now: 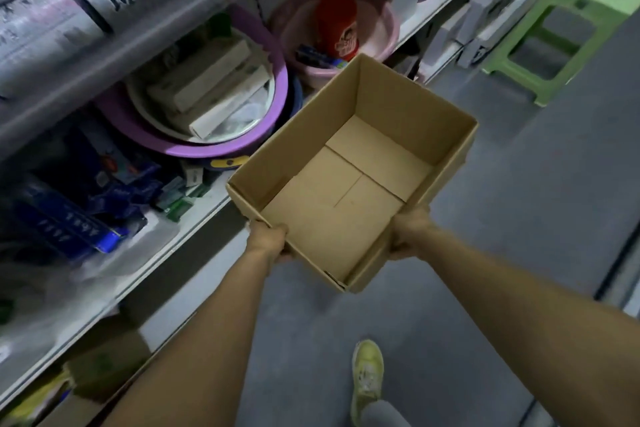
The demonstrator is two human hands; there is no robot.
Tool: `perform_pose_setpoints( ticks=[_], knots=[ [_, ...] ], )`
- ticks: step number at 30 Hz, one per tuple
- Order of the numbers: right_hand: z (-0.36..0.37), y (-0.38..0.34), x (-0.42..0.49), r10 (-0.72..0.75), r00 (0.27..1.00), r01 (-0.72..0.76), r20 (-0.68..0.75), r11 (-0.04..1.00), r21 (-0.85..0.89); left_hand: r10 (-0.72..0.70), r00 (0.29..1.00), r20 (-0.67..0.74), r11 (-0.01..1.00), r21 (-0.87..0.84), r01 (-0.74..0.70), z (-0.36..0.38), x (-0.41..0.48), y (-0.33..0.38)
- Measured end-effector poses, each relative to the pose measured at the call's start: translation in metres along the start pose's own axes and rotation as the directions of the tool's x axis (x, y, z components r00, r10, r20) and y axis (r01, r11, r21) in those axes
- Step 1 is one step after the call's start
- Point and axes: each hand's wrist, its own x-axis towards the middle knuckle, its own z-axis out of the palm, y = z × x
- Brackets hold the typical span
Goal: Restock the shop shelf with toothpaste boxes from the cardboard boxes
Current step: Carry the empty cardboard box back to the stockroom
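An open brown cardboard box (pixel 349 180) hangs in the air beside the shop shelf (pixel 194 218), and its inside is empty. My left hand (pixel 268 241) grips its near left corner, with the fingers hidden under the box. On the near right side my right hand (pixel 408 236) grips the edge. White toothpaste boxes (pixel 211 90) lie piled in a purple basin (pixel 277 104) on the shelf, just left of the cardboard box. Blue packs (pixel 79 215) lie further left on the same shelf.
A pink basin (pixel 388 42) with a red container stands behind the box. Silver rolls fill the shelf above. A green plastic stool (pixel 561 42) stands at the far right on the grey floor. My yellow shoe (pixel 367 378) is below. A small carton sits on the low shelf at bottom left.
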Motion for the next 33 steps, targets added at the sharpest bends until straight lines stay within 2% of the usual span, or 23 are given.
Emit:
perform_pose_setpoints(
  ticks=[5,10,16,23,28,33],
  knots=[
    [-0.006,0.019,-0.002,-0.042,0.999,0.042,-0.021,0.999,0.002,0.091,0.996,0.005,0.993,0.08,-0.091,-0.001,-0.021,-0.01],
    [-0.013,0.043,-0.056,-0.088,0.996,0.088,0.0,0.996,-0.005,0.074,0.997,0.02,0.997,0.023,-0.075,-0.028,-0.083,-0.039],
    [-0.001,0.079,-0.159,-0.188,0.979,0.195,0.079,0.978,-0.081,0.061,0.998,-0.017,0.989,-0.136,-0.063,-0.084,-0.18,-0.098],
    [0.058,0.134,-0.268,-0.309,0.926,0.347,0.217,0.923,-0.167,0.049,0.982,-0.184,0.958,-0.27,-0.099,-0.181,-0.278,-0.196],
    [0.125,0.166,-0.341,-0.377,0.849,0.484,0.37,0.836,-0.259,0.082,0.923,-0.375,0.932,-0.299,-0.204,-0.265,-0.32,-0.288],
    [0.21,0.204,-0.407,-0.375,0.749,0.61,0.546,0.713,-0.346,-0.08,0.872,-0.484,0.854,-0.483,-0.19,-0.326,-0.409,-0.363]
  ],
)
